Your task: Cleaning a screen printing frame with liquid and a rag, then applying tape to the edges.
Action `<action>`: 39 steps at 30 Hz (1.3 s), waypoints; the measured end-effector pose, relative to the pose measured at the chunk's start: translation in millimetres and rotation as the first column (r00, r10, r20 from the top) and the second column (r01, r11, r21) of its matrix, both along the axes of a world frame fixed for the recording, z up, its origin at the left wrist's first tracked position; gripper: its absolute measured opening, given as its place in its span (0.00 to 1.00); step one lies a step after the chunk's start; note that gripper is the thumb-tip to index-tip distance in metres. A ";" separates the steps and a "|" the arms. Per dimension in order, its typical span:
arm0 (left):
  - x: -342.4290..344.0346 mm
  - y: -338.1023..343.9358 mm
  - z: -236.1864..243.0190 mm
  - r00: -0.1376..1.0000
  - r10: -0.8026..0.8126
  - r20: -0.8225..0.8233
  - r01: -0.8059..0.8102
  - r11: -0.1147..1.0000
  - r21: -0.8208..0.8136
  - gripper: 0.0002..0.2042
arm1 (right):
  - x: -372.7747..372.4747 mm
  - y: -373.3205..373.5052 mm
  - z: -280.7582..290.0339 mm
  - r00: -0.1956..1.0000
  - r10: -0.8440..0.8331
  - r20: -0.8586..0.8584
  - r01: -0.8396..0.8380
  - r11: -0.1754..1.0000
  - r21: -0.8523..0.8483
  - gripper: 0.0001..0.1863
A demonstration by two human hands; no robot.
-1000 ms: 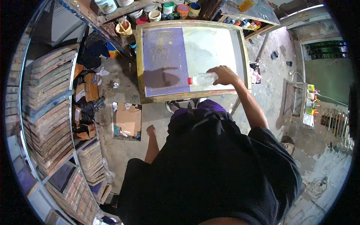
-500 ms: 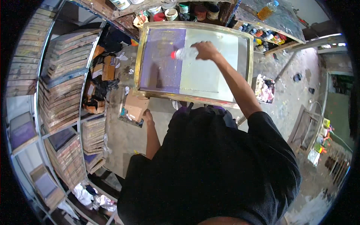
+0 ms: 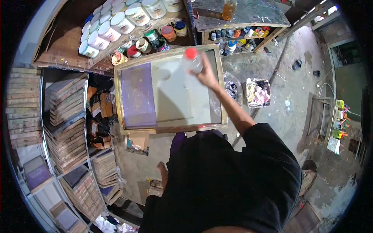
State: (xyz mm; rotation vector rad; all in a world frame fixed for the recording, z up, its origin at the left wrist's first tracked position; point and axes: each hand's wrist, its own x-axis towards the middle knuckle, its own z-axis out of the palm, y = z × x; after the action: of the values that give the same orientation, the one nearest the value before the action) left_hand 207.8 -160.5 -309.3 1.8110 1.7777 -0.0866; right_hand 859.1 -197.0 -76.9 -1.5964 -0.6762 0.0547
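My right hand (image 3: 206, 73) is closed around a clear plastic bottle (image 3: 196, 64) with a red cap, slightly blurred. Its cap points up toward me, and the bottle hangs above a large wooden screen-printing frame (image 3: 175, 128). The mesh has a purple part (image 3: 136, 95) on the left and a pale grey-green part (image 3: 175, 97) on the right. A shadow falls across the pale part. Low beside my body, away from the frame, my left hand (image 3: 162, 167) hangs with loose fingers and no visible object in it.
Paint tubs (image 3: 121, 23) crowd a wooden shelf behind the frame. An amber bottle (image 3: 229, 9) stands on the back table. At left, racks hold stacked wooden frames (image 3: 64, 103). A cardboard box (image 3: 138, 142) lies below the frame; a box of rags (image 3: 258, 93) sits on the floor at right.
The bottle has turned from cap-left to cap-up and moved toward the frame's far right. My left hand has drawn back from beside the cardboard box. The whole view has shifted.
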 end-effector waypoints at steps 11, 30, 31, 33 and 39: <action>-5.3 -48.1 47.9 0.878 -0.231 -0.418 0.220 0.973 -0.076 0.12 | 307.1 35.2 -6.4 0.942 -0.312 0.121 0.309 0.950 0.039 0.39; -56.9 -32.7 74.0 0.964 -0.039 -0.264 0.020 0.997 -0.074 0.16 | 265.4 -11.5 -166.8 0.869 -0.486 0.092 0.494 0.852 -0.175 0.37; -59.3 -20.7 85.7 0.889 -0.322 -0.325 0.343 0.939 0.007 0.16 | 226.3 -32.7 -170.7 0.898 -0.437 -0.059 0.418 0.885 -0.204 0.31; -50.0 8.6 85.0 0.496 -0.747 -0.442 0.858 0.501 0.114 0.15 | 183.3 -90.1 -196.9 0.874 -0.434 -0.217 0.365 0.883 -0.295 0.21; 109.2 41.5 127.3 0.960 -0.264 -0.090 0.232 0.935 -0.268 0.16 | 4.9 -321.8 -368.3 0.603 -0.750 -0.273 0.192 0.468 -0.863 0.15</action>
State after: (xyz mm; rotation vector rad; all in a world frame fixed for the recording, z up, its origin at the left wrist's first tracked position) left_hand 317.0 -119.0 -181.9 1.8624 1.5262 -0.5166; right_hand 864.0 -518.7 -445.2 -2.3833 0.5222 0.4829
